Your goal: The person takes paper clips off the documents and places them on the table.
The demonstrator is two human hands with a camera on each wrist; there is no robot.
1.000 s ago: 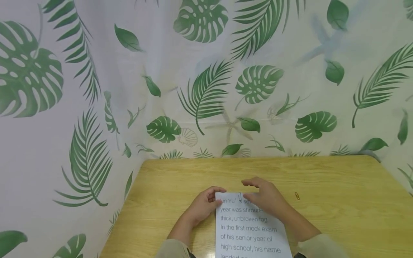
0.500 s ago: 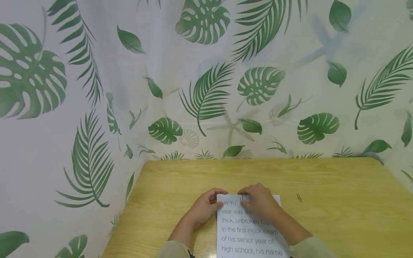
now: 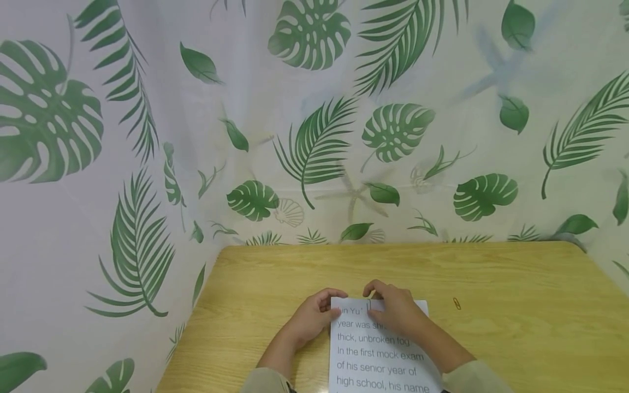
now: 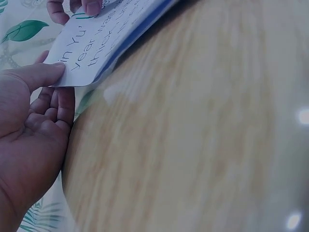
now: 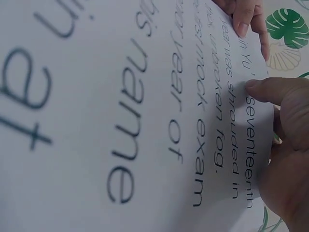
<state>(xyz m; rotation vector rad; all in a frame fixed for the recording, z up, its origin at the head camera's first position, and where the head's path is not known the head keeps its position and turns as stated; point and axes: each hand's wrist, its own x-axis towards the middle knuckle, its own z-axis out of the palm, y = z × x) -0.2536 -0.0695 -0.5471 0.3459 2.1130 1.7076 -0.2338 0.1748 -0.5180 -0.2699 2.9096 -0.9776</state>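
Printed paper [image 3: 378, 365] lies before me in the head view, with layered edges along its side in the left wrist view. My left hand [image 3: 309, 318] pinches its top left corner, thumb above and curled fingers below. A paper clip [image 3: 368, 305] sits upright on the top edge. My right hand [image 3: 400, 312] pinches there, its thumb [image 5: 258, 91] over the text and partly covering the clip, the other fingers behind the edge. In the left wrist view a bit of the greenish clip [image 4: 82, 16] shows beside the right thumb.
A second, orange paper clip [image 3: 457, 303] lies on the wooden table [image 3: 530, 327] to the right of the paper. A leaf-patterned curtain [image 3: 314, 125] hangs behind the table's far edge and along its left side.
My right hand has come down from above the top edge and taken a pinch at the paper clip, covering more of it. My left hand keeps its hold on the corner.
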